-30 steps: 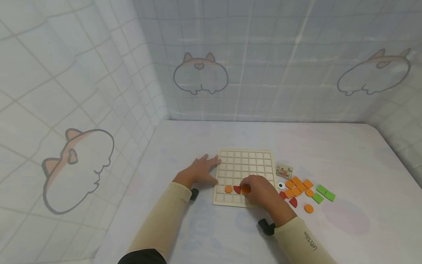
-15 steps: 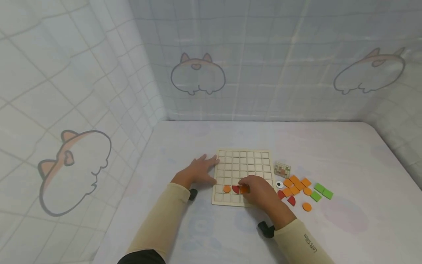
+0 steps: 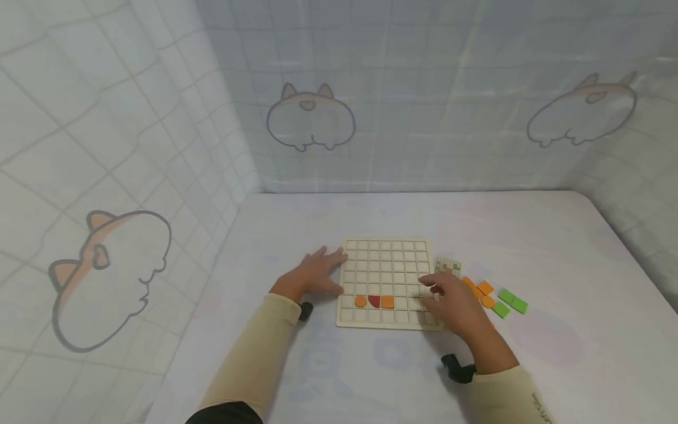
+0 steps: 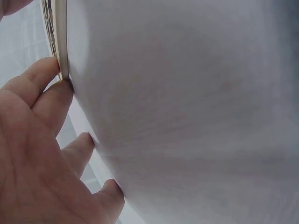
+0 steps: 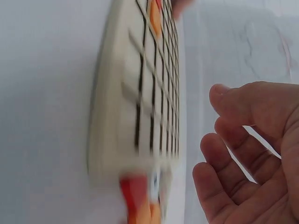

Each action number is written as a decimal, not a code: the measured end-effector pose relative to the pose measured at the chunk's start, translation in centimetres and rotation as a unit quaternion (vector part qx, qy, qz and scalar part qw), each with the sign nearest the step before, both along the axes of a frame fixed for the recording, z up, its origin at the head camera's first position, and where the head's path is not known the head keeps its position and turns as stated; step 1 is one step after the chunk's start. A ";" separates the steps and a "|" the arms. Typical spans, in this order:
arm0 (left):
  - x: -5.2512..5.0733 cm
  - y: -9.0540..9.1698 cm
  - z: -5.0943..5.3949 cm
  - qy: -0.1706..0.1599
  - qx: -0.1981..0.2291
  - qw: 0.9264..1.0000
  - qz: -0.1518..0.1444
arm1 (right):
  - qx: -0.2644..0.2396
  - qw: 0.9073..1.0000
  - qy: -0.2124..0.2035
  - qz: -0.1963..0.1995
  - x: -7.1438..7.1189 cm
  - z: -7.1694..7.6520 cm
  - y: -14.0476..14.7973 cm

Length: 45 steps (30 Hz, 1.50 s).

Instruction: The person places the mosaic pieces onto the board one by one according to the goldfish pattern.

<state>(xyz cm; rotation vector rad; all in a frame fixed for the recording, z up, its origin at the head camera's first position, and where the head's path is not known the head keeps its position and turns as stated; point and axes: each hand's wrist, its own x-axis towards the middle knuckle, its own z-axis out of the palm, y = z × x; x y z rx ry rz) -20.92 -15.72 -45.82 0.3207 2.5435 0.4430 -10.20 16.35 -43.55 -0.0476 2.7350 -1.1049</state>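
Right hand: fingers apart, loosely bent, thumb clear of index, over the right edge of the grid board. Left hand: fingers spread, touching the board's left edge. Board lies flat on the counter. Second row from the near edge, left to right in adjacent cells: orange disc, red quarter-round, orange square. Pattern card just right of board, partly behind right hand. Beyond: loose orange pieces, then green squares.
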 end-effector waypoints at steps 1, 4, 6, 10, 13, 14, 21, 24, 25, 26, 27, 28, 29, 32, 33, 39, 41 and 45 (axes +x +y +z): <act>0.0 0.0 0.0 0.001 0.000 1.000 -0.001 | 0.003 1.000 0.003 -0.007 0.1 0.0 0.7; -0.1 -0.1 0.1 0.007 -0.001 1.000 -0.008 | 0.009 0.999 -0.003 -0.031 0.3 -0.1 2.8; -0.1 -0.2 0.2 0.007 -0.002 1.000 -0.011 | 0.018 0.999 -0.012 -0.048 0.5 -0.1 4.0; 0.0 -0.3 0.3 0.005 0.002 1.000 -0.008 | 0.026 0.995 -0.039 -0.085 0.8 -0.3 6.0; 0.0 -0.5 0.4 0.006 0.003 1.000 -0.006 | 0.024 0.993 -0.054 -0.105 1.1 -0.5 7.0; 0.1 -0.5 0.4 0.007 0.002 1.000 -0.006 | 0.024 0.992 -0.060 -0.111 1.2 -0.6 7.2; 0.2 -0.7 0.7 0.005 -0.001 1.000 -0.002 | 0.016 0.988 -0.088 -0.125 1.3 -1.4 7.5; 0.2 -0.6 0.5 0.003 0.000 1.000 0.005 | 0.013 0.989 -0.087 -0.121 1.1 -1.9 7.2; 0.2 -0.6 0.4 0.003 0.000 1.000 0.007 | 0.013 0.989 -0.085 -0.122 1.1 -2.0 7.0; 0.1 -0.6 0.3 0.002 0.000 1.000 0.008 | 0.015 0.989 -0.081 -0.122 1.0 -2.2 6.9; 0.1 -0.6 0.2 0.002 0.001 1.000 0.010 | 0.016 0.989 -0.077 -0.122 1.0 -2.3 6.7; 0.1 -0.6 0.1 0.002 0.001 1.000 0.011 | 0.019 0.989 -0.075 -0.123 0.9 -2.4 6.6; 0.1 -0.5 0.0 0.001 0.001 1.000 0.010 | 0.022 0.989 -0.072 -0.125 0.9 -2.4 6.4; 0.1 -0.5 0.0 0.001 0.003 1.000 0.004 | 0.033 0.988 -0.071 -0.133 0.7 -2.6 6.2; 0.1 -0.4 0.0 0.000 0.003 1.000 0.001 | 0.038 0.987 -0.072 -0.136 0.7 -2.7 6.1; 0.0 -0.1 0.0 0.005 0.003 1.000 -0.014 | 0.059 0.986 -0.069 -0.139 0.6 -2.9 5.9; 0.0 0.0 0.0 0.006 0.002 1.000 -0.015 | 0.065 0.986 -0.066 -0.138 0.6 -3.0 5.8; -0.1 -0.1 -0.1 0.007 0.004 1.000 -0.014 | 0.074 0.985 -0.067 -0.139 0.6 -3.0 5.8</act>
